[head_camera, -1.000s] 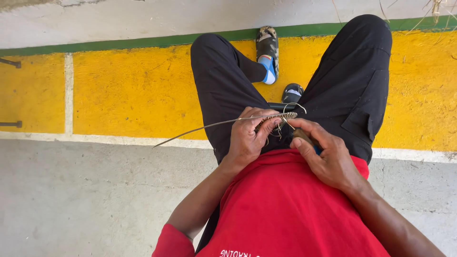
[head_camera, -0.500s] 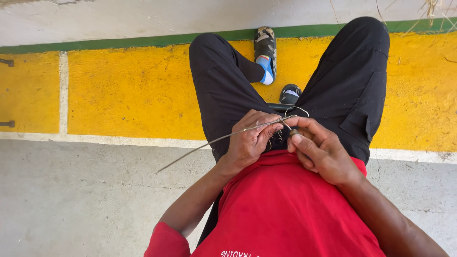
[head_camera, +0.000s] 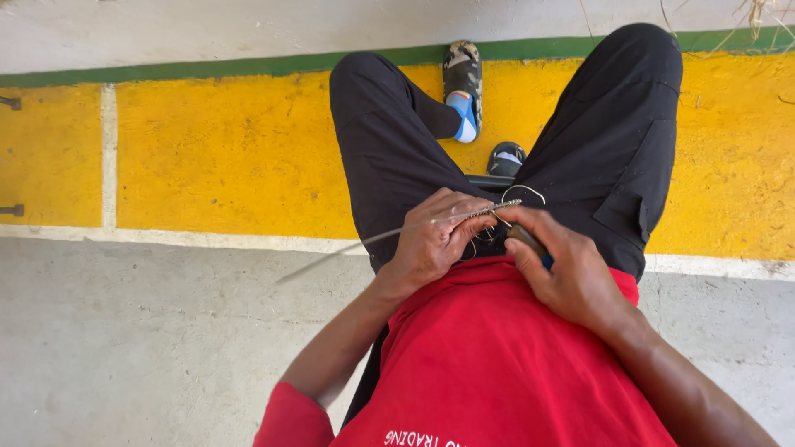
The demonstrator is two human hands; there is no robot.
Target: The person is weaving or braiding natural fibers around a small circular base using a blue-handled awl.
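Note:
My left hand [head_camera: 431, 244] is closed around a bundle of thin steel wires [head_camera: 356, 242] whose long tail runs out to the left over the floor. At the bundle's right end the wires are twisted together with small loops [head_camera: 517, 197]. My right hand [head_camera: 563, 269] grips a dark-handled tool [head_camera: 530, 242], whose tip meets the twisted end. Both hands work in my lap, above my red shirt [head_camera: 489, 364] and between my black trouser legs [head_camera: 389, 157].
A yellow painted band [head_camera: 224, 157] with a green stripe [head_camera: 166, 70] along its far edge crosses the view. Grey concrete floor [head_camera: 124, 339] lies on the near side. My shoes [head_camera: 464, 83] rest on the yellow band. Dark metal pins [head_camera: 10, 103] stick out at the left edge.
The wire tail has swung down and nearer to me. My right hand has shifted on the tool at the twisted end, and both hands sit slightly lower in my lap.

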